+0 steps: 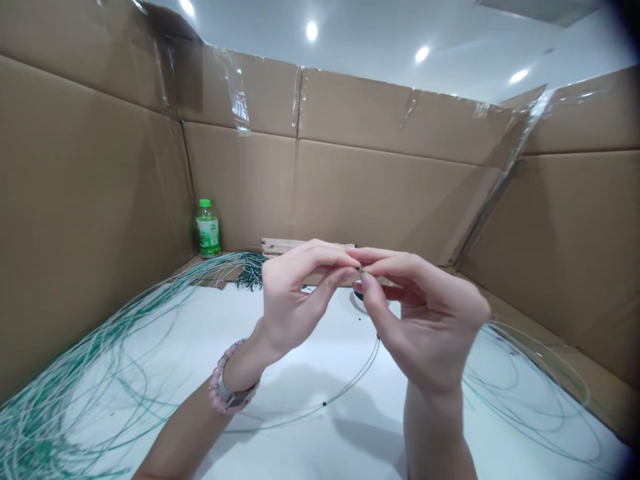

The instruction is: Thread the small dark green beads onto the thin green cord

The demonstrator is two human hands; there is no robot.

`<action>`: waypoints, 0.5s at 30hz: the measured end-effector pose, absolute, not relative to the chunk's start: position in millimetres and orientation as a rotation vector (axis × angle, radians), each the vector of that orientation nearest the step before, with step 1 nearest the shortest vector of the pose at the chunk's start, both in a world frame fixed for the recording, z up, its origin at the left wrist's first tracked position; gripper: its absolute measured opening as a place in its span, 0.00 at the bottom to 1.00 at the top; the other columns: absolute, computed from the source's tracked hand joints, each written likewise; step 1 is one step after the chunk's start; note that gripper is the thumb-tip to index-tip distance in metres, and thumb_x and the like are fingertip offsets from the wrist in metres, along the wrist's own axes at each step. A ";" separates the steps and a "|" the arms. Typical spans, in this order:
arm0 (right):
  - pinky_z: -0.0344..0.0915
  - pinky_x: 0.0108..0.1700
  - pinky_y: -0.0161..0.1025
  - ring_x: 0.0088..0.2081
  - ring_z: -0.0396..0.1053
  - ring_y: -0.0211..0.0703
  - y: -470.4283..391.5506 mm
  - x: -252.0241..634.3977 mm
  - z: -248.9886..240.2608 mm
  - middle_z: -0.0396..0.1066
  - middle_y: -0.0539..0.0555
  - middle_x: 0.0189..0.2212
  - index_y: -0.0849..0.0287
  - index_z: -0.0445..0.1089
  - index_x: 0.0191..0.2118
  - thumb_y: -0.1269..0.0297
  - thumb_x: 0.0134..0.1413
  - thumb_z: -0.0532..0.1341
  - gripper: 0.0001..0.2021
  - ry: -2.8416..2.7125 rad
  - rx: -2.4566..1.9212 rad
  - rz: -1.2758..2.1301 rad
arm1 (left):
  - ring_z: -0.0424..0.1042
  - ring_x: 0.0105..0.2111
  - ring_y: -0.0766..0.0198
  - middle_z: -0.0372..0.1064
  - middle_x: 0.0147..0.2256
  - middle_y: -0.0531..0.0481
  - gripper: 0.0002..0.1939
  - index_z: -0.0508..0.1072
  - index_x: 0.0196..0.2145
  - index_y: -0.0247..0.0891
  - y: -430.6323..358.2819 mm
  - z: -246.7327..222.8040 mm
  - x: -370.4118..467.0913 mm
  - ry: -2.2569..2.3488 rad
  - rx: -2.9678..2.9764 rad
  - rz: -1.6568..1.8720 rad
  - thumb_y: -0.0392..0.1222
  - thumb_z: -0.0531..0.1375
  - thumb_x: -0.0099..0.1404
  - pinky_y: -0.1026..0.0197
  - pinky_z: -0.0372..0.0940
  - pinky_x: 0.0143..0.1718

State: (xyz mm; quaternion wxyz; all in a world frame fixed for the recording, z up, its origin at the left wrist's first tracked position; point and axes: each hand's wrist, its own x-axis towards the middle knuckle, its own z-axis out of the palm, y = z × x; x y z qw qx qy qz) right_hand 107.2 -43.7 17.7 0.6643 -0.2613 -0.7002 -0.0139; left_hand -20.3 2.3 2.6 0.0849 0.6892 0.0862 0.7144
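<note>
My left hand [305, 287] and my right hand [425, 313] meet in the middle of the view, raised above the white table. Thumb and forefinger of each are pinched together, tip to tip, on a tiny dark greenish piece [361, 269], too small to name. Below my right hand hangs a thin pale wire pair [350, 387], curving down to the left with small black beads [324, 404] on it. Its upper end passes behind my right hand, so whether it joins the pinched piece is hidden. A small round dark-and-white item [358, 300] is partly covered by my right hand.
A big bundle of green and white wires [100, 347] sweeps along the left side. Looser wire loops [545, 393] lie at right. At the back left corner stands a green bottle [208, 230]. Cardboard walls [390, 193] enclose the white table [280, 440].
</note>
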 end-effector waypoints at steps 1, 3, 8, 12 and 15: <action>0.75 0.29 0.31 0.36 0.76 0.40 -43.8 107.3 17.6 0.77 0.50 0.35 0.57 0.72 0.32 0.82 0.44 0.63 0.12 -1.581 -0.588 -0.024 | 0.74 0.33 0.68 0.76 0.33 0.49 0.07 0.76 0.34 0.38 2.3 2.7 -20.4 0.251 2.058 2.126 0.28 0.62 0.58 0.70 0.69 0.30; 0.75 0.29 0.30 0.35 0.76 0.39 -43.9 107.6 17.7 0.77 0.50 0.35 0.58 0.72 0.32 0.82 0.44 0.62 0.12 -1.577 -0.584 -0.008 | 0.74 0.33 0.68 0.76 0.33 0.49 0.07 0.76 0.34 0.38 2.5 2.8 -20.5 0.241 2.063 2.121 0.28 0.63 0.58 0.70 0.69 0.30; 0.75 0.30 0.31 0.35 0.76 0.39 -44.5 107.5 19.0 0.77 0.50 0.35 0.58 0.72 0.31 0.82 0.45 0.62 0.11 -1.576 -0.592 0.006 | 0.74 0.32 0.69 0.75 0.32 0.50 0.07 0.76 0.34 0.38 3.3 2.8 -20.4 0.233 2.109 2.130 0.28 0.63 0.58 0.70 0.69 0.31; 0.75 0.29 0.30 0.33 0.75 0.38 -46.1 111.5 20.4 0.77 0.50 0.34 0.57 0.73 0.31 0.81 0.46 0.63 0.10 -1.603 -0.634 -0.021 | 0.74 0.32 0.67 0.76 0.32 0.49 0.08 0.77 0.34 0.39 3.8 3.5 -22.5 0.243 2.168 2.139 0.29 0.63 0.58 0.69 0.70 0.30; 0.75 0.32 0.30 0.32 0.76 0.37 -46.4 118.5 20.2 0.78 0.49 0.34 0.57 0.75 0.32 0.80 0.47 0.64 0.10 -1.644 -0.630 0.029 | 0.74 0.31 0.67 0.76 0.31 0.49 0.08 0.77 0.33 0.39 4.4 4.8 -25.4 0.240 2.204 2.141 0.29 0.64 0.57 0.69 0.70 0.29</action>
